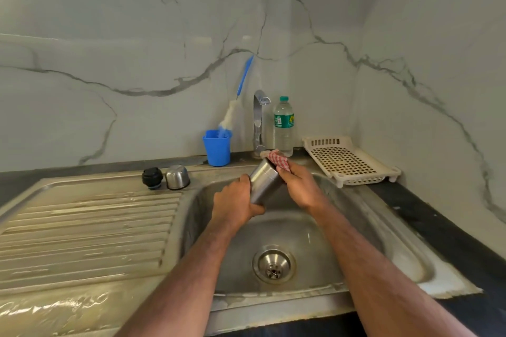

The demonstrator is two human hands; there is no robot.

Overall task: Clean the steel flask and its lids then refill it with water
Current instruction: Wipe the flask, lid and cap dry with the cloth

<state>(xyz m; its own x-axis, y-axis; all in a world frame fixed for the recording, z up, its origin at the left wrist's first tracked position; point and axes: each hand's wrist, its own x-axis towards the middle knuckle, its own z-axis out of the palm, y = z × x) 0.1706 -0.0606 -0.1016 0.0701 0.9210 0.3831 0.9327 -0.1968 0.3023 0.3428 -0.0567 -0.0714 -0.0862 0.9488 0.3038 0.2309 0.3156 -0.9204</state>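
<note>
The steel flask is tilted over the sink basin, its far end pointing away from me. My left hand grips its lower body. My right hand holds a red-and-white checked cloth against the flask's upper end. The black inner lid and the steel cup lid stand side by side on the draining board's back edge, left of the basin.
A tap rises behind the basin, no water running. A blue cup holds a bottle brush. A plastic water bottle stands right of the tap. A cream plastic rack lies on the dark counter. The draining board is wet.
</note>
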